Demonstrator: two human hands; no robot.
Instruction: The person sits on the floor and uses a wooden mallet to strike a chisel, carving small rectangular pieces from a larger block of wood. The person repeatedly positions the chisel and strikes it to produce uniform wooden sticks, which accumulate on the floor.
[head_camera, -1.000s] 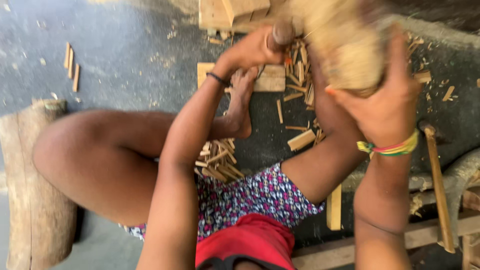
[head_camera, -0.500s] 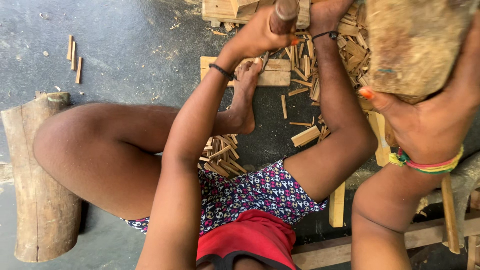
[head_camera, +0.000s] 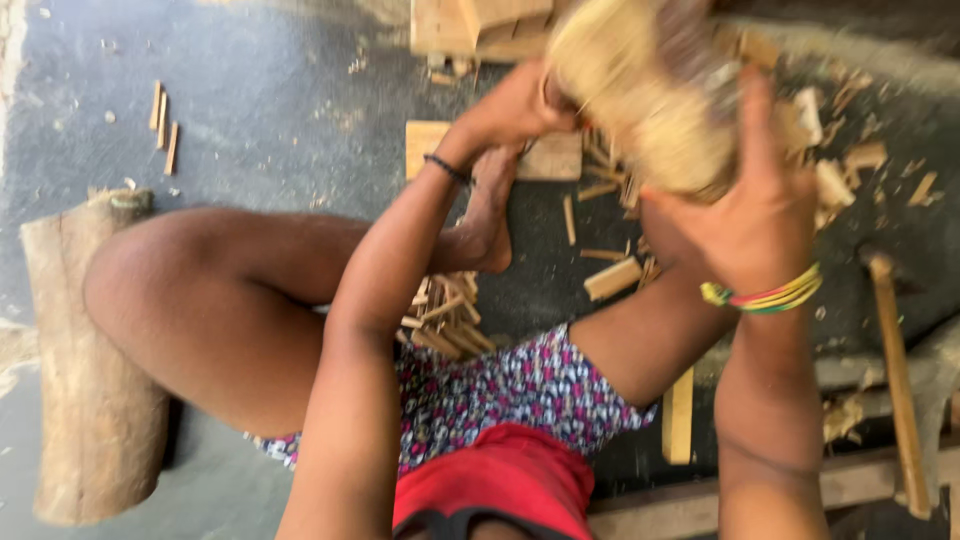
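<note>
The right hand (head_camera: 760, 215) is closed around a blurred wooden mallet (head_camera: 645, 110), raised just above the flat wood block (head_camera: 545, 155). The left hand (head_camera: 515, 105) is clenched over that block on something I cannot see clearly. I think the blow should land straight, away from the fingers.

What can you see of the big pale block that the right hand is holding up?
The pale wooden block looks like a rough, light tan chunk with a fibrous, uneven surface and rounded edges. Motion blur hides finer detail. It is raised near the top of the view, above the scattered wood chips on the dark floor. The right hand grips it from below and the side, fingers spread over it. The left hand is closed beside its left edge; contact cannot be told.
</note>
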